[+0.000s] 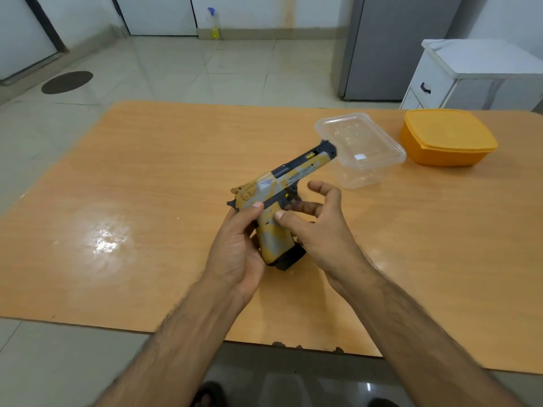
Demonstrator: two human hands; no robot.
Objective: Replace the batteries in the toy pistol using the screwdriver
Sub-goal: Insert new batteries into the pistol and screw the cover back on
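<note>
— At frame centre, what do I hold?
— My left hand [235, 248] grips the toy pistol [282, 201] by its grip, above the table [147, 171]; my right hand [317, 227] pinches the grip side.
— Advice?
— Keep it steady, find the cover screw. No screwdriver in view.

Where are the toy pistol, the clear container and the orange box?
toy pistol [289, 179]: head view, on its slide.
clear container [360, 148]: head view, on its upturned base.
orange box [446, 129]: head view, on its lid.

A home kitchen or dining area: tiled floor [182, 69], grey refrigerator [390, 48] at 1 o'clock, white drawer cabinet [435, 83] at 2 o'clock, plastic food containers [449, 136] on a wooden worktop [147, 201]
</note>
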